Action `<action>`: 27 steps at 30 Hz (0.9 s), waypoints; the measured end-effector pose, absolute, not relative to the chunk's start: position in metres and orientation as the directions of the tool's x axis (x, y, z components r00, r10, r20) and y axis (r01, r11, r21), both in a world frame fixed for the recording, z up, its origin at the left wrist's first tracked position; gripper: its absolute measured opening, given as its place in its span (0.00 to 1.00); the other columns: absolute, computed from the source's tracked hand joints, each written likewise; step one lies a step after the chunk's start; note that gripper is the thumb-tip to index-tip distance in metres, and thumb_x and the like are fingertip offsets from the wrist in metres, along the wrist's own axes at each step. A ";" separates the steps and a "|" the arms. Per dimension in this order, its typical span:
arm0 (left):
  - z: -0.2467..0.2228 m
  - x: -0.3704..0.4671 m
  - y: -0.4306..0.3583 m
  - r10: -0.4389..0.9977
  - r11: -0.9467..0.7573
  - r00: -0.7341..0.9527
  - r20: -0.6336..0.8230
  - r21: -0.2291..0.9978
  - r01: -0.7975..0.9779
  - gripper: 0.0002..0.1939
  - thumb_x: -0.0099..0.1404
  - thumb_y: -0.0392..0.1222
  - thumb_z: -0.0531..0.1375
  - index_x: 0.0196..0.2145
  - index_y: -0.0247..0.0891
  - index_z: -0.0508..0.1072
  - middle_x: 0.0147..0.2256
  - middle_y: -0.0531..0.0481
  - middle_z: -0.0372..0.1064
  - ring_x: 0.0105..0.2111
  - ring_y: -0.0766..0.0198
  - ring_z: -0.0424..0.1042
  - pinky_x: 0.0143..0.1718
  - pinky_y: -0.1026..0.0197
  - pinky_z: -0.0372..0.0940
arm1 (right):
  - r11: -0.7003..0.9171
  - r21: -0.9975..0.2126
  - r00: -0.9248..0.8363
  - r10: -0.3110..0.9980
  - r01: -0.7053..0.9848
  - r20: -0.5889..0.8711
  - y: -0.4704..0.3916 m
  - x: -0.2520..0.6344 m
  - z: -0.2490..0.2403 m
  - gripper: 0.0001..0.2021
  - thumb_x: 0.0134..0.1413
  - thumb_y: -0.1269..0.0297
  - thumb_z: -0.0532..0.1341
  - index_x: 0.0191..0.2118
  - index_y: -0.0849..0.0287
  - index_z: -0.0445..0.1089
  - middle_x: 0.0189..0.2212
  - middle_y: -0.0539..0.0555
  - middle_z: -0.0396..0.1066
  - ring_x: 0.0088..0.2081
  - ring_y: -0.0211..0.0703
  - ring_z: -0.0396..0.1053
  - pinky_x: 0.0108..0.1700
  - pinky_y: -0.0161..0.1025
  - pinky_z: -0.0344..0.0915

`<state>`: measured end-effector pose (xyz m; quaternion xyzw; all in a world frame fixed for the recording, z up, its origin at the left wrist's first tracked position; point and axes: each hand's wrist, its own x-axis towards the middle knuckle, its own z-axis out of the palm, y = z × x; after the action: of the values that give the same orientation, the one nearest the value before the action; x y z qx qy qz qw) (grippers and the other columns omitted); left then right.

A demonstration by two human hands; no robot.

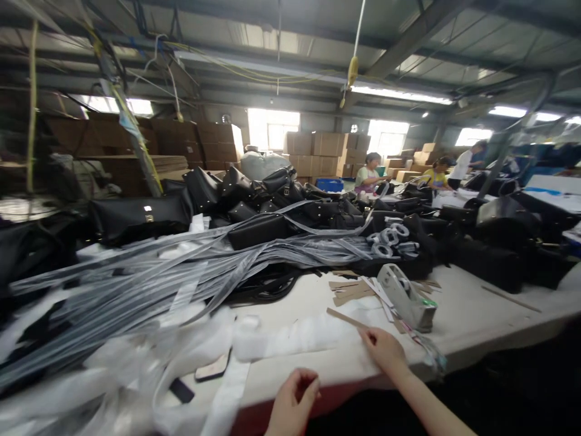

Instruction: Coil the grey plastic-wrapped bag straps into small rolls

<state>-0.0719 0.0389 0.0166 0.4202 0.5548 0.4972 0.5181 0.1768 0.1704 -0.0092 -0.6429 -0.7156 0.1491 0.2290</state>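
Note:
My right hand (385, 351) is closed on one end of a narrow brown cardboard strip (342, 316), which points away to the left over the table. Lower down, near the table's front edge, my left hand (296, 396) has thumb and fingers curled together; anything between them is too small to make out. Beyond both hands lies a band of thin white wrapping sheet (295, 339). More loose cardboard strips (354, 290) are fanned out beside a grey tape dispenser (403, 297), just past my right hand.
Long grey plastic-wrapped straps (181, 284) spread across the left of the table (458, 309). Black handbags (140, 215) are heaped behind them, with tape rolls (385, 239) nearby. A dark-edged flat piece (213, 366) lies at front left. Several people (370, 175) work farther back, near stacked cartons (327, 145).

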 end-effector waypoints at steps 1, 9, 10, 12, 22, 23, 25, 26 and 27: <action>0.021 -0.076 0.044 0.988 0.120 -0.102 -0.118 0.993 0.010 0.19 0.56 0.58 0.62 0.33 0.37 0.73 0.30 0.49 0.72 0.32 0.59 0.72 0.39 0.59 0.66 | 0.133 -0.451 -0.073 0.986 0.883 0.148 0.169 0.179 -0.016 0.20 0.58 0.53 0.50 0.22 0.56 0.69 0.24 0.56 0.73 0.29 0.49 0.69 0.30 0.40 0.55; 0.082 -0.164 0.154 0.894 0.087 -0.329 0.303 0.603 0.793 0.09 0.63 0.39 0.58 0.41 0.36 0.71 0.44 0.42 0.71 0.47 0.57 0.69 0.50 0.56 0.62 | 0.217 -0.268 -0.158 0.961 0.939 0.227 0.175 0.192 -0.054 0.19 0.58 0.49 0.48 0.24 0.52 0.67 0.26 0.55 0.74 0.28 0.53 0.72 0.28 0.43 0.54; 0.094 -0.180 0.167 0.867 0.162 -0.389 0.311 0.563 0.810 0.11 0.63 0.39 0.58 0.44 0.34 0.70 0.49 0.38 0.68 0.53 0.54 0.65 0.54 0.53 0.58 | 0.232 -0.263 -0.169 0.956 0.936 0.241 0.176 0.194 -0.057 0.19 0.58 0.49 0.48 0.24 0.52 0.67 0.26 0.55 0.74 0.28 0.53 0.72 0.28 0.43 0.54; 0.115 -0.210 0.187 0.802 0.343 -0.524 0.287 0.497 0.797 0.15 0.63 0.36 0.57 0.47 0.30 0.68 0.54 0.30 0.63 0.59 0.46 0.58 0.58 0.47 0.52 | 0.250 -0.255 -0.181 0.947 0.934 0.266 0.176 0.195 -0.061 0.19 0.58 0.50 0.47 0.25 0.52 0.66 0.26 0.55 0.73 0.29 0.54 0.72 0.29 0.44 0.55; 0.134 -0.127 0.128 0.962 -0.246 0.188 0.200 0.329 0.912 0.06 0.63 0.42 0.60 0.30 0.40 0.71 0.32 0.46 0.73 0.37 0.56 0.72 0.40 0.58 0.59 | 0.088 -0.556 -0.001 0.988 0.827 0.155 0.170 0.180 -0.026 0.22 0.54 0.45 0.50 0.22 0.55 0.68 0.25 0.58 0.72 0.29 0.53 0.69 0.31 0.44 0.58; 0.132 -0.105 0.110 0.897 -0.426 0.374 0.235 0.231 0.875 0.06 0.65 0.41 0.58 0.30 0.39 0.71 0.30 0.47 0.72 0.34 0.57 0.72 0.39 0.57 0.59 | 0.029 -0.696 0.022 0.998 0.718 0.064 0.170 0.178 -0.014 0.24 0.53 0.42 0.49 0.22 0.55 0.69 0.25 0.59 0.72 0.29 0.53 0.69 0.32 0.45 0.59; 0.129 -0.068 0.076 0.727 -0.676 0.636 0.260 0.109 0.728 0.04 0.65 0.39 0.57 0.33 0.38 0.69 0.29 0.49 0.71 0.31 0.59 0.70 0.36 0.57 0.59 | -0.141 -0.943 -0.061 0.984 0.302 -0.167 0.170 0.172 0.017 0.30 0.52 0.35 0.47 0.29 0.57 0.73 0.28 0.61 0.74 0.31 0.52 0.70 0.34 0.46 0.63; 0.126 -0.054 0.062 0.657 -0.746 0.711 0.251 0.079 0.661 0.03 0.65 0.39 0.57 0.34 0.38 0.69 0.29 0.50 0.70 0.30 0.60 0.70 0.36 0.57 0.59 | -0.244 -0.969 -0.166 0.954 0.044 -0.247 0.170 0.170 0.035 0.33 0.52 0.33 0.46 0.34 0.58 0.74 0.31 0.62 0.74 0.33 0.52 0.71 0.35 0.46 0.65; 0.124 -0.044 0.051 0.608 -0.788 0.759 0.232 0.068 0.611 0.03 0.64 0.39 0.58 0.34 0.38 0.68 0.30 0.50 0.70 0.30 0.61 0.69 0.35 0.57 0.59 | -0.334 -0.925 -0.275 0.920 -0.182 -0.278 0.168 0.170 0.054 0.35 0.52 0.32 0.46 0.39 0.60 0.74 0.35 0.64 0.75 0.35 0.52 0.72 0.37 0.46 0.67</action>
<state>-0.0441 0.0514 0.1239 0.9378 0.3252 0.1216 -0.0061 0.1695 0.1683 0.0539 -0.4472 -0.4126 0.6835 0.4033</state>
